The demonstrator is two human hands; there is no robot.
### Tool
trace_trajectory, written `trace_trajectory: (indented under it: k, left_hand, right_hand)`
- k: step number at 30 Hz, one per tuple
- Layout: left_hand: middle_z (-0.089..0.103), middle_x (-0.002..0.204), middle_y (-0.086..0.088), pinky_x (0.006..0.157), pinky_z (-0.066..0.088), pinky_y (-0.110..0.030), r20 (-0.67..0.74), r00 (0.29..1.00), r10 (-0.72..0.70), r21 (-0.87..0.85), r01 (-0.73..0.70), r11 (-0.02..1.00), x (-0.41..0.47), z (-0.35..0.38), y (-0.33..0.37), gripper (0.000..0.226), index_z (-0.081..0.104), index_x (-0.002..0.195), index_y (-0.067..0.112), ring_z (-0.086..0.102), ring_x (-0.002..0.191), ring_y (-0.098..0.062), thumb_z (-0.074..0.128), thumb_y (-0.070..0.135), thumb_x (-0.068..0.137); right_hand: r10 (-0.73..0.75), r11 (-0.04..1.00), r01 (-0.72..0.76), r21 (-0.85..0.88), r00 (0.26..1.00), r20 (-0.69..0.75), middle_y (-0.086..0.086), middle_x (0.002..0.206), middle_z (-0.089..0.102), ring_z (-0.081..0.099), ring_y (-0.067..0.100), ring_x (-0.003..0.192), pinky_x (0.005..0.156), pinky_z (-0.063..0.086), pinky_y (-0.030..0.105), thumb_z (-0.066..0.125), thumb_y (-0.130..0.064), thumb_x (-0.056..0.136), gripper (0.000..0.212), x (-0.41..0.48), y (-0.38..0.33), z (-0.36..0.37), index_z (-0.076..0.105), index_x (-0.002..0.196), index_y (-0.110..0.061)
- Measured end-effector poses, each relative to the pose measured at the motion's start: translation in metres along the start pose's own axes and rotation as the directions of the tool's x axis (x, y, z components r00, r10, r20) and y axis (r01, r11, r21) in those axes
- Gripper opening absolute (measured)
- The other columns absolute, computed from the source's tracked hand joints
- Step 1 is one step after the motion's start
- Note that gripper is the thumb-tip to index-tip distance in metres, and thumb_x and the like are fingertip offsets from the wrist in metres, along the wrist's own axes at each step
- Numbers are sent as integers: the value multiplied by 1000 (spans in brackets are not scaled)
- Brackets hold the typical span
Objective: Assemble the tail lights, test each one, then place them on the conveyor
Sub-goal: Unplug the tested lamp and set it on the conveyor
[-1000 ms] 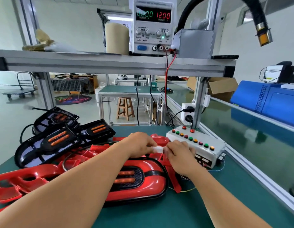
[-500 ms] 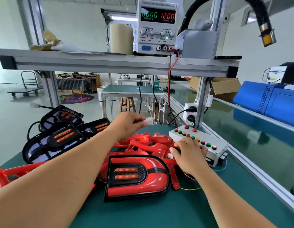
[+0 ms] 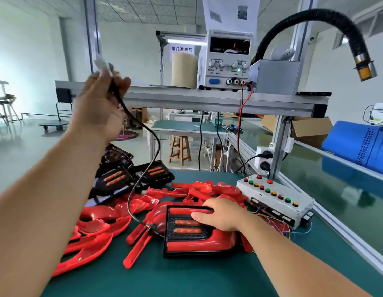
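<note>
**Holding the lead high, tail light pinned flat**

My left hand (image 3: pixel 98 108) is raised well above and to the left of the tail light (image 3: pixel 192 243). Its fingers are curled round the light's black cable (image 3: pixel 153 146), and the white connector (image 3: pixel 101 65) pokes out above my fingertips. The hand is blurred, so I cannot tell the exact grip. The cable hangs in a loose loop and enters the tail light at its left end.

My right hand (image 3: pixel 220 213) lies flat on top of the tail light, fingers straight, pressing it onto the green mat and grasping nothing. The tail light sits face up, its two amber bars just beside my fingers.

Just right of the tail light stands the button box (image 3: pixel 278 202), and farther right runs the conveyor (image 3: pixel 347 200). Loose red shells (image 3: pixel 96 228) are heaped to its left, with black housings (image 3: pixel 120 179) behind those.

I judge this to be the testing step, with the connector free of the box. I cannot tell whether the test is finished or yet to come. If it is yet to come, the plug must come down to the box squarely. If it is finished, I should gather the slack clear of the shells, then carry the light right to the conveyor.
</note>
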State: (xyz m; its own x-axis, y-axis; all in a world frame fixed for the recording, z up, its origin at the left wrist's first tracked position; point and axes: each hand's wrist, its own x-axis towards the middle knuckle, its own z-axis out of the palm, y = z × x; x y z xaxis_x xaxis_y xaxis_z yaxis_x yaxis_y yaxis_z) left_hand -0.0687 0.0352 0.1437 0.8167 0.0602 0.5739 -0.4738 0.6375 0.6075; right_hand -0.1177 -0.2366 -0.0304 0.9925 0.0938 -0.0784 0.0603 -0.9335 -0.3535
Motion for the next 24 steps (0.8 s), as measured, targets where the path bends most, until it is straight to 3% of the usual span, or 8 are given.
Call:
trace_trajectory:
  k: [2, 4, 8, 11, 15, 18, 21, 24]
  left_hand:
    - [64, 72, 12, 94, 40, -54, -91, 996, 8, -154, -22, 988, -13, -15, 17, 7, 62, 85, 23, 67, 88, -7, 59, 24, 92]
    - [57, 64, 12, 92, 41, -54, -170, 985, -20, -303, -33, 953, -33, -35, 25, 20, 61, 73, 22, 64, 70, -5, 53, 18, 91]
    - [42, 58, 10, 96, 43, -40, -333, 925, -181, -515, -18, 857, -70, -77, 13, 38, 52, 74, 20, 44, 50, -5, 32, 36, 102]
    - [36, 52, 10, 83, 44, -33, -431, 865, -259, -462, 36, 886, -90, -93, -11, 40, 49, 74, 21, 33, 44, -7, 33, 46, 100]
    - [32, 49, 11, 73, 41, -24, -499, 823, -272, -244, 168, 955, -108, -95, -46, 19, 47, 85, 25, 26, 41, -6, 47, 36, 100]
    - [35, 57, 9, 73, 43, -27, -472, 848, -240, -69, 236, 969, -121, -83, -69, 8, 51, 96, 26, 30, 46, -5, 46, 28, 102]
    - [39, 61, 7, 70, 46, -30, -432, 864, -258, 41, 305, 952, -136, -67, -91, 13, 53, 100, 23, 36, 49, -6, 41, 26, 104]
    - [49, 66, 2, 60, 51, -28, -441, 836, -326, 56, 388, 920, -145, -51, -109, 18, 58, 102, 20, 45, 56, -10, 40, 19, 104]
  right_hand:
    - [26, 1000, -27, 11, 999, 25, 1, 133, 58, 53, 24, 122, 106, 40, 44, 45, -80, 79, 76, 0, -3, -1, 56, 131, -26]
    - [50, 996, -52, 68, 998, 30, 1, 135, 57, 51, 26, 125, 109, 38, 47, 47, -83, 75, 80, -1, -3, -1, 57, 131, -27]
    - [49, 984, -42, 170, 998, -35, -7, 120, 64, 53, 25, 118, 105, 41, 44, 51, -88, 62, 71, -4, 1, 1, 64, 112, -40]
    - [-12, 922, 36, 386, 998, -65, -8, 114, 69, 63, 19, 109, 101, 47, 44, 59, -90, 54, 82, -7, 4, 0, 67, 112, -32]
    - [-24, 735, 117, 668, 989, -146, -1, 96, 76, 73, 17, 89, 82, 59, 34, 71, -61, 67, 54, -9, 8, 0, 69, 102, -21]
    - [-2, 644, 174, 745, 974, -226, 0, 95, 76, 73, 17, 90, 72, 55, 24, 70, -53, 72, 49, -10, 4, 2, 70, 102, -15]
    - [51, 558, 191, 808, 963, -264, -7, 88, 77, 73, 11, 84, 66, 54, 19, 68, -50, 75, 47, -10, -5, 2, 71, 100, -11]
    - [122, 514, 158, 843, 959, -255, -7, 84, 77, 73, 11, 79, 70, 57, 25, 68, -56, 74, 43, -8, -18, 5, 69, 91, -17]
